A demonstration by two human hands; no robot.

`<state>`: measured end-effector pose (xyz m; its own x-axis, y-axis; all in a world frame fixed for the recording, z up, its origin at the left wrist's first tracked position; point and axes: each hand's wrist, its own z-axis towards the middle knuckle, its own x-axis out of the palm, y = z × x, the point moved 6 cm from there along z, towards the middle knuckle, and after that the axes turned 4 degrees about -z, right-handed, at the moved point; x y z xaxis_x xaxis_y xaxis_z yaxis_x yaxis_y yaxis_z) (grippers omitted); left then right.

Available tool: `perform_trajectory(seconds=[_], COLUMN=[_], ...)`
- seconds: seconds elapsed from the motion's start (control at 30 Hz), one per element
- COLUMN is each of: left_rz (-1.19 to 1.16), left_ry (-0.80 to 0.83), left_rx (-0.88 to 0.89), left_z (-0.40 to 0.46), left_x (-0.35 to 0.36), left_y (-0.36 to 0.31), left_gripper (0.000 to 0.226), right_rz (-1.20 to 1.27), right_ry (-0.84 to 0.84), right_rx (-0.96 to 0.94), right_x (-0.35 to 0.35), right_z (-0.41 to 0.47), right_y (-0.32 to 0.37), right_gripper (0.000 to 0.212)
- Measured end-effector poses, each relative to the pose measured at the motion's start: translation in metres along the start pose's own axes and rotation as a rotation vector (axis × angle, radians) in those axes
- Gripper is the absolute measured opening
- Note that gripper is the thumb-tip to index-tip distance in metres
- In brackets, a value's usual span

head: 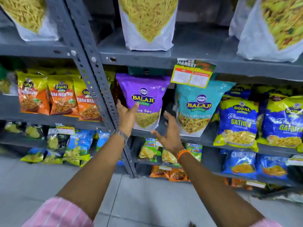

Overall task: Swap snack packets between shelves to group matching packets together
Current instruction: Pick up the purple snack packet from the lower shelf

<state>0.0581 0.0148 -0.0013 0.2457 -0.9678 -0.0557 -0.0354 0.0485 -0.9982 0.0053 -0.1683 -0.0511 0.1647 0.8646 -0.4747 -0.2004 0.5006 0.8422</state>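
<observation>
A purple Balaji packet (144,97) stands upright on the middle shelf (205,138), just right of the grey upright post (98,89). My left hand (127,115) grips its lower left edge, thumb across the front. My right hand (168,133) is spread open just below and right of the packet's bottom corner, holding nothing. A teal Balaji packet (198,107) stands to the right of the purple one. Blue Gopal Gathiya packets (237,122) fill the shelf further right. Orange Gopal packets (62,97) line the left bay at the same height.
Large white sev bags (147,25) stand on the shelf above. A yellow price tag (192,74) hangs from that shelf's edge over the teal packet. Small chip packets (77,145) and blue packets (239,163) fill the lower shelves. Grey tiled floor (147,202) lies below.
</observation>
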Motion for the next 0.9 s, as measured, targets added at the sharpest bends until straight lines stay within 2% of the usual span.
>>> perform_trajectory(seconds=[0.07, 0.13, 0.2, 0.27, 0.33, 0.57, 0.7, 0.9], left_rz=[-0.165, -0.236, -0.253, -0.21, -0.163, -0.157, -0.123, -0.06], left_ry=[-0.058, -0.07, -0.07, -0.043, -0.037, 0.005, 0.023, -0.03], left_rx=[-0.049, -0.063, -0.051, -0.001, 0.039, 0.088, 0.147, 0.193], left_z=[0.012, 0.022, 0.031, 0.039, 0.044, 0.029, 0.005, -0.049], left_x=[-0.001, 0.0, -0.001, -0.001, -0.001, -0.001, -0.004, -0.029], left_y=[0.002, 0.001, 0.005, 0.007, 0.007, 0.002, -0.002, 0.005], left_gripper=[0.107, 0.088, 0.069, 0.037, 0.025, 0.028, 0.04, 0.023], right_rz=[0.061, 0.097, 0.123, 0.141, 0.165, 0.192, 0.196, 0.216], right_ry=[0.008, 0.053, 0.071, 0.085, 0.113, 0.115, 0.132, 0.204], right_rx=[0.125, 0.194, 0.214, 0.21, 0.237, 0.246, 0.229, 0.221], right_x=[0.02, 0.032, 0.033, 0.033, 0.04, 0.045, 0.04, 0.033], right_z=[0.019, 0.032, 0.04, 0.05, 0.059, 0.062, 0.047, -0.01], right_y=[-0.029, -0.037, -0.033, -0.027, -0.031, -0.033, -0.032, -0.026], right_gripper=[0.114, 0.123, 0.119, 0.114, 0.112, 0.101, 0.098, 0.098])
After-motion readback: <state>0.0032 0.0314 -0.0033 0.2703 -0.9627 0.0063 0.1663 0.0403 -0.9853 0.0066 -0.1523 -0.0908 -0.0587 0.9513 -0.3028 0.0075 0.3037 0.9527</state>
